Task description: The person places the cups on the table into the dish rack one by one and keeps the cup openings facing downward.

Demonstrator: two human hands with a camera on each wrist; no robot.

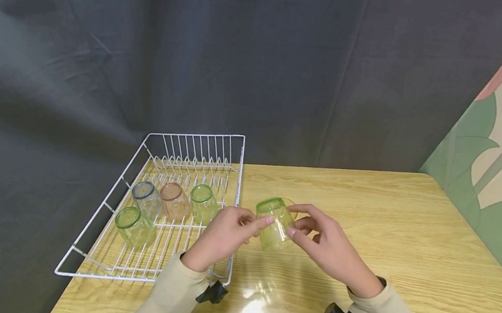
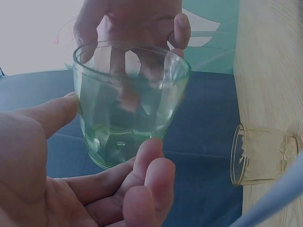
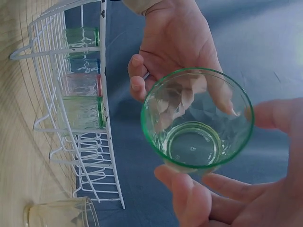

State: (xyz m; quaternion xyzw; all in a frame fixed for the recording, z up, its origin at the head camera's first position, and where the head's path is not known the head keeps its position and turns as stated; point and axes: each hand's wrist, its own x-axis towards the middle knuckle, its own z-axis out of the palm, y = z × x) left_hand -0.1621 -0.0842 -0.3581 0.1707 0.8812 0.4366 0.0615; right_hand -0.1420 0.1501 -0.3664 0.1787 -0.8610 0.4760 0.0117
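A clear green glass (image 1: 273, 229) is held between both hands above the table, right of the dish rack. My left hand (image 1: 232, 231) grips its side, with the thumb against the wall and curled fingers near the base in the left wrist view. From the other side, my right hand (image 1: 332, 244) holds it near the rim between thumb and fingers. In the right wrist view the mouth of the glass (image 3: 196, 118) faces the camera and its inside shows. Behind it on the table stands a yellow glass (image 2: 265, 156), mostly hidden in the head view.
A white wire dish rack (image 1: 240, 175) stands on the left of the wooden table (image 1: 384, 211). Inside are a blue glass (image 1: 146, 200), a pink glass (image 1: 174, 202) and two green glasses, one at the right (image 1: 203, 204), one in front (image 1: 134, 228). A dark curtain (image 1: 283, 80) hangs behind.
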